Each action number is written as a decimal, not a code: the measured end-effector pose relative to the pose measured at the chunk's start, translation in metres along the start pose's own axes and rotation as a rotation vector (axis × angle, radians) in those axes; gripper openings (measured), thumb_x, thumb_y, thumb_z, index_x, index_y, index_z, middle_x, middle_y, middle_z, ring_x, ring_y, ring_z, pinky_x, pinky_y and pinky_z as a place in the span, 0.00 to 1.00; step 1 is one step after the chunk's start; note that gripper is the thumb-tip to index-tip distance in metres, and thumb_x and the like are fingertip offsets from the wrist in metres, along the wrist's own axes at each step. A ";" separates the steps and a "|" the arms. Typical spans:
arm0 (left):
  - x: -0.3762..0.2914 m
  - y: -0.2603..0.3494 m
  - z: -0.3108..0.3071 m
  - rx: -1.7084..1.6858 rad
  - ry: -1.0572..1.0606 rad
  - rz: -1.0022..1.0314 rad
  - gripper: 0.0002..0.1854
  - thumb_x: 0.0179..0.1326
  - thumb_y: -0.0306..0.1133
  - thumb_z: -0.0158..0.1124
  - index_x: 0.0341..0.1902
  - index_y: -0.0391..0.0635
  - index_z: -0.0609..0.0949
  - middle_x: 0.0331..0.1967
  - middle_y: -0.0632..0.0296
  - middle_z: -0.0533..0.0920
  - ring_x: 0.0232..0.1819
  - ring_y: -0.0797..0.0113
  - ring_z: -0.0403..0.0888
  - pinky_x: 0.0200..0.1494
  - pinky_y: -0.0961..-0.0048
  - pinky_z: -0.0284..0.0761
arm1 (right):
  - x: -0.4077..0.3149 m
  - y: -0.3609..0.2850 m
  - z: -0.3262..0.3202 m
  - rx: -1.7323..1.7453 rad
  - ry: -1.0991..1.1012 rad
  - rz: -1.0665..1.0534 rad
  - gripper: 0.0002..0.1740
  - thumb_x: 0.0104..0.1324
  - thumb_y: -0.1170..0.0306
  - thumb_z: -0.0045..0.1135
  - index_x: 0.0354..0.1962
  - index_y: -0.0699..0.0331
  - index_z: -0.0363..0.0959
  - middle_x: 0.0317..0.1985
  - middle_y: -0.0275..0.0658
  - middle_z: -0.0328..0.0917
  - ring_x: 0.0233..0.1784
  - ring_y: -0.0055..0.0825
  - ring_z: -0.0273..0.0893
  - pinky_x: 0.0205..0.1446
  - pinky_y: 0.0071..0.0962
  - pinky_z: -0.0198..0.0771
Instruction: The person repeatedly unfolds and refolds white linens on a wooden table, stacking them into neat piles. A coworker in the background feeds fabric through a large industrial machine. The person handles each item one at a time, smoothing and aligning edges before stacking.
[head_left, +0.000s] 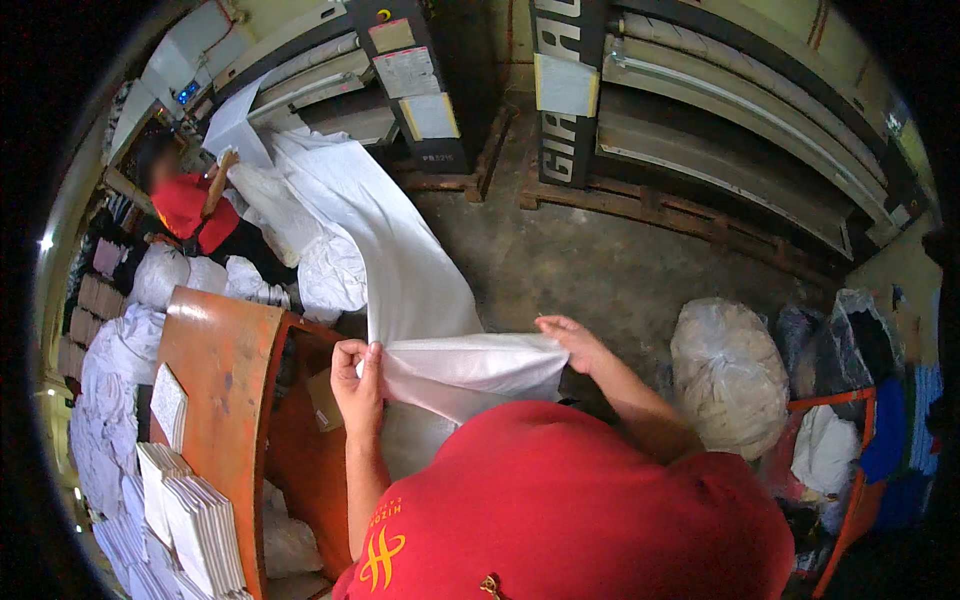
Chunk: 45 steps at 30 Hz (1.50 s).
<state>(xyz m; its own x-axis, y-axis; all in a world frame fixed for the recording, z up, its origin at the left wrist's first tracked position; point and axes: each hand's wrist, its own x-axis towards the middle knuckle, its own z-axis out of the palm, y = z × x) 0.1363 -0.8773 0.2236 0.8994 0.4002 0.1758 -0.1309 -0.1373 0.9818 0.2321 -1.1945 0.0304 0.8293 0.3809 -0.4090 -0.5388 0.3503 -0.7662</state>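
A long white cloth sheet (420, 247) runs from the far upper left down to me, its near edge raised and folded over between my hands. My left hand (358, 382) pinches one side of this edge between thumb and fingers. At the other side, my right hand (581, 346) holds the cloth's corner, its fingers stretched out over the top and its thumb hidden. Between the hands the edge is fairly straight, with slack folds hanging below it. The cloth's lower end disappears behind my red shirt (570, 495).
A co-worker (199, 210) in red stands at the far left by a flatwork ironer (315, 82). Another ironer (742, 135) rests on wooden pallets (675, 210). Left of me is a wooden table (214, 345) with folded white linens (199, 532). A filled plastic bag (727, 375) sits right.
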 end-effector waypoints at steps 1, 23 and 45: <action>0.005 0.001 -0.003 0.007 0.016 -0.037 0.08 0.64 0.28 0.62 0.33 0.45 0.72 0.30 0.72 0.70 0.34 0.82 0.65 0.40 0.84 0.63 | 0.002 -0.013 -0.003 -0.048 0.089 -0.008 0.16 0.65 0.64 0.61 0.49 0.57 0.74 0.39 0.30 0.76 0.41 0.19 0.74 0.44 0.23 0.71; 0.047 -0.025 -0.040 -0.035 -0.030 0.063 0.09 0.66 0.30 0.61 0.32 0.45 0.70 0.27 0.73 0.67 0.31 0.81 0.60 0.37 0.83 0.58 | -0.027 -0.083 0.018 -0.892 0.536 -1.019 0.09 0.58 0.75 0.62 0.38 0.61 0.82 0.35 0.40 0.77 0.36 0.32 0.77 0.38 0.27 0.72; 0.044 -0.081 0.074 0.239 -0.982 0.022 0.11 0.58 0.36 0.67 0.36 0.39 0.83 0.34 0.57 0.80 0.41 0.63 0.78 0.47 0.70 0.70 | -0.256 -0.235 0.099 -1.574 0.780 -1.565 0.03 0.53 0.75 0.58 0.28 0.61 0.77 0.32 0.36 0.80 0.42 0.37 0.78 0.57 0.49 0.70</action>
<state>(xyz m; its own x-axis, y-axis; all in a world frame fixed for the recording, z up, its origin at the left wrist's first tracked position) 0.2177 -0.9152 0.1463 0.8573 -0.5125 -0.0484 -0.1615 -0.3571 0.9200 0.1319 -1.2899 0.3638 0.4290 0.1720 0.8868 0.4829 -0.8733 -0.0642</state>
